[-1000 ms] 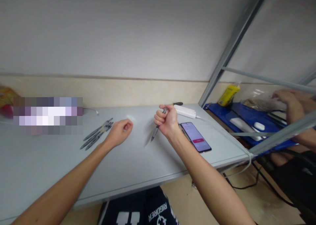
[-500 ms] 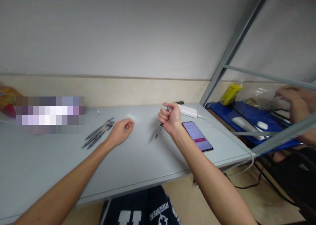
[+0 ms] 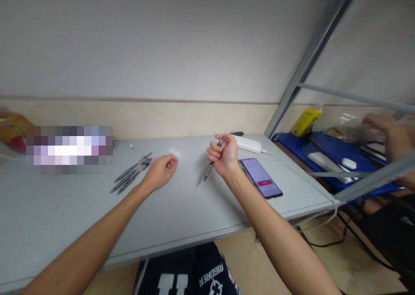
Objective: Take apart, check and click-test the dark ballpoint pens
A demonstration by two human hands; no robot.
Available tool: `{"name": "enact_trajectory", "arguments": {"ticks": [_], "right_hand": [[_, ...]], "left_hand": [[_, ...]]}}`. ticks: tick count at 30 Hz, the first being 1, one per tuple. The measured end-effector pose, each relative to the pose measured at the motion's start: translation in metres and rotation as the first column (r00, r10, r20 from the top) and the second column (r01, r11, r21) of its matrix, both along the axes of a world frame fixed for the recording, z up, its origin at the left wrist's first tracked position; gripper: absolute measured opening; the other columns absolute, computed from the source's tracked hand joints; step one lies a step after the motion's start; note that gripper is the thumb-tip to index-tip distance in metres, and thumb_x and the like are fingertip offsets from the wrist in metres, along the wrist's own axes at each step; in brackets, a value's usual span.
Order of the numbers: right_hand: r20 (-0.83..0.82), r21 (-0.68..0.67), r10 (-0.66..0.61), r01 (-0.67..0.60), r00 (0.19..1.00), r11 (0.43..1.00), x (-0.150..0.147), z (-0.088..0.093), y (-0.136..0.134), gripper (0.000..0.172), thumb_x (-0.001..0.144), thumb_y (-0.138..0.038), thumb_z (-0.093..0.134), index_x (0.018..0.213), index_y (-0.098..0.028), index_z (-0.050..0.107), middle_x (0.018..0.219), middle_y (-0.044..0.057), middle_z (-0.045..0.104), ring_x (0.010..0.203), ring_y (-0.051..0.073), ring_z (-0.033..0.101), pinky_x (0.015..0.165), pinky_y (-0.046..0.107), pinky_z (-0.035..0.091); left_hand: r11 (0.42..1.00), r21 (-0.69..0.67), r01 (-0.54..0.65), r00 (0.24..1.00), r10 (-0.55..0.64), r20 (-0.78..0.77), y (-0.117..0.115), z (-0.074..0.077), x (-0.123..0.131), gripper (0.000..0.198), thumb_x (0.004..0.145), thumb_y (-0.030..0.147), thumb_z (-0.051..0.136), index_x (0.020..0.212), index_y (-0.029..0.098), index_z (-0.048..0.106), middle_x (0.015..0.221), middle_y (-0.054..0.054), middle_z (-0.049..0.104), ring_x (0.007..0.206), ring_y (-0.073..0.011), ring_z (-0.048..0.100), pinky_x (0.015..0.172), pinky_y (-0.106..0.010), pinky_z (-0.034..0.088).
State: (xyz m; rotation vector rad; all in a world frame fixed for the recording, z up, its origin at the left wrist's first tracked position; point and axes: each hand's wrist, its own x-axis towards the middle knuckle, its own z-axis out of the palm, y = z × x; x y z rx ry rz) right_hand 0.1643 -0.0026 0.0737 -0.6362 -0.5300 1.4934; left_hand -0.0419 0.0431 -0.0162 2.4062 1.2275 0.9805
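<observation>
My right hand point(image 3: 223, 154) is closed around a pen point(image 3: 209, 170), palm side turned up, just above the table. The pen's tip slants down to the left, and its upper end shows by the thumb. My left hand point(image 3: 161, 171) rests on the table with its fingers curled into a loose fist; nothing shows in it. Several similar grey-and-black pens point(image 3: 131, 174) lie side by side just left of that hand. Right of my right wrist lies a phone point(image 3: 262, 178) with its screen lit.
Behind the phone sit a white power strip point(image 3: 249, 144) with a cable and a dark-handled object point(image 3: 237, 134). A pixelated patch covers something at the left. A metal frame point(image 3: 300, 70) stands on the right, beyond it a blue surface point(image 3: 288, 141) and another person's arm point(image 3: 394, 133).
The view has turned slightly, so the table's things sit a little farther right. Both hands keep nearly the same pose, and the pen stays in my right hand.
</observation>
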Motion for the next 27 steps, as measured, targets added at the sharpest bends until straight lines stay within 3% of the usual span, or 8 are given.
{"name": "enact_trajectory", "arguments": {"ticks": [7,11,13,15,17,19,23,27], "right_hand": [[0.242,-0.051,-0.011,0.025,0.970,0.998,-0.003,-0.009,0.004,0.017,0.076,-0.031,0.035,0.076,-0.021,0.048,0.045,-0.009,0.034,0.035,0.007,0.026,0.034,0.016,0.022],[0.588,-0.052,-0.014,0.054,0.808,0.997,-0.004,-0.030,0.011,0.016,0.074,-0.024,0.042,0.081,-0.017,0.055,0.054,-0.005,0.046,0.041,0.008,0.042,0.041,0.020,0.039],[0.785,0.003,-0.047,0.071,0.618,0.997,-0.003,-0.041,0.013,0.014,0.077,-0.026,0.045,0.078,-0.018,0.056,0.053,-0.005,0.044,0.042,0.010,0.045,0.043,0.021,0.039],[0.958,0.106,-0.107,0.020,0.265,0.994,0.000,-0.050,0.013,0.018,0.079,-0.028,0.046,0.068,-0.018,0.056,0.052,-0.003,0.047,0.047,0.012,0.051,0.050,0.023,0.040],[0.977,0.198,-0.199,-0.024,-0.080,0.980,0.003,-0.055,0.012,0.017,0.079,-0.025,0.048,0.067,-0.018,0.058,0.059,0.002,0.056,0.060,0.015,0.056,0.061,0.025,0.041],[0.919,0.213,-0.219,-0.056,-0.329,0.975,0.005,-0.059,0.011,0.016,0.080,-0.023,0.048,0.075,-0.016,0.062,0.074,0.008,0.064,0.073,0.018,0.059,0.070,0.027,0.040],[0.782,0.151,-0.162,-0.069,-0.602,0.986,0.009,-0.066,0.011,0.026,0.086,-0.024,0.042,0.094,-0.013,0.064,0.096,0.015,0.065,0.091,0.022,0.056,0.076,0.029,0.039],[0.651,0.171,-0.173,-0.080,-0.739,0.982,0.015,-0.070,0.012,0.029,0.087,-0.018,0.038,0.098,-0.011,0.064,0.098,0.018,0.062,0.098,0.027,0.049,0.078,0.036,0.036]], "left_hand": [[1.000,0.000,0.030,0.999,-0.029,-0.036,0.000,0.000,0.000,0.015,0.078,0.020,0.045,0.085,0.017,0.058,0.067,0.000,0.058,0.064,-0.0129,0.053,0.065,-0.025,0.042],[1.000,-0.002,0.018,0.999,-0.018,-0.042,-0.001,0.002,0.000,0.015,0.078,0.020,0.045,0.085,0.017,0.058,0.066,0.000,0.058,0.064,-0.0128,0.053,0.065,-0.025,0.041],[1.000,-0.006,0.023,0.999,-0.023,-0.045,-0.001,0.003,0.000,0.015,0.078,0.020,0.045,0.085,0.016,0.058,0.066,0.000,0.058,0.064,-0.0127,0.053,0.065,-0.025,0.041],[1.000,-0.012,0.028,0.999,-0.028,-0.045,-0.001,0.003,0.001,0.015,0.078,0.019,0.045,0.084,0.016,0.058,0.067,0.000,0.058,0.064,-0.0128,0.053,0.066,-0.025,0.041],[0.999,-0.018,0.029,0.998,-0.030,-0.046,-0.001,0.003,0.001,0.014,0.078,0.019,0.045,0.084,0.016,0.058,0.067,0.000,0.058,0.064,-0.0130,0.053,0.066,-0.025,0.041],[0.999,-0.020,0.027,0.998,-0.028,-0.048,-0.001,0.002,0.001,0.014,0.078,0.019,0.045,0.084,0.017,0.058,0.067,0.000,0.058,0.065,-0.0133,0.053,0.066,-0.025,0.041],[0.999,-0.013,0.037,0.997,-0.038,-0.061,0.000,0.000,0.001,0.014,0.078,0.020,0.045,0.084,0.017,0.058,0.068,-0.001,0.058,0.066,-0.0136,0.054,0.066,-0.026,0.041],[0.999,-0.005,0.039,0.997,-0.039,-0.074,0.000,0.001,0.001,0.014,0.077,0.019,0.045,0.083,0.017,0.058,0.067,0.000,0.059,0.065,-0.0137,0.054,0.066,-0.026,0.041]]}}
